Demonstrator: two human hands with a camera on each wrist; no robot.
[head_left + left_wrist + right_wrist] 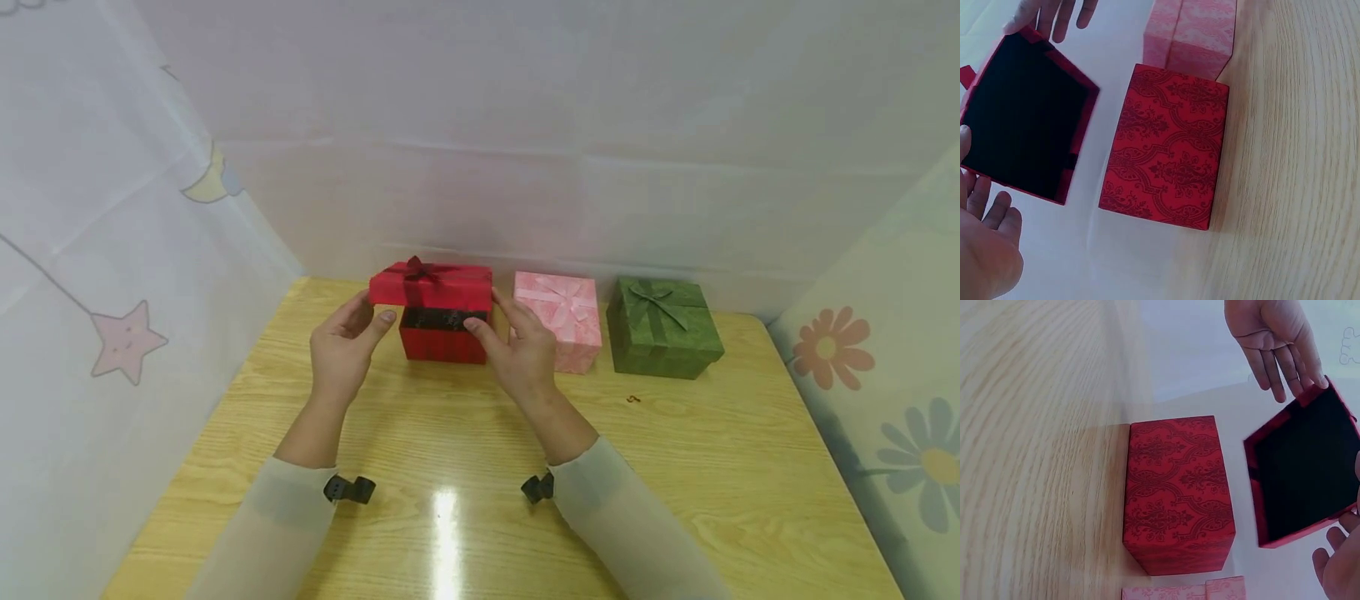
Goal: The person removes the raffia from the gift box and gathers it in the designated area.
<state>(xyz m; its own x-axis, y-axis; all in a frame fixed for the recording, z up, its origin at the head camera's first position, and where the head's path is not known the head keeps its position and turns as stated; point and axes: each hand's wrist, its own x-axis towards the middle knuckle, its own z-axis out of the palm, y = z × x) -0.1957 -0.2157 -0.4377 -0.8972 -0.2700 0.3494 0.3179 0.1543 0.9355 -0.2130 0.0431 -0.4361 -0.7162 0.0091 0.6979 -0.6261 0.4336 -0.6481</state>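
Both hands hold a red gift box lid (450, 287) with a dark red bow, raised and tilted above its red box (444, 346). My left hand (341, 346) grips the lid's left end, and my right hand (525, 350) grips its right end. The lid's black inside (1022, 119) faces the wrist cameras. On the table, the patterned box (1179, 481) stands uncovered with dark contents near its rim. These contents are too unclear to name.
A pink gift box (558, 317) with a bow stands just right of the red one. Farther right is a green gift box (663, 329). A small brown scrap (633, 399) lies before it on the wooden table (405, 533). Pale printed curtains (525, 167) enclose the back and sides.
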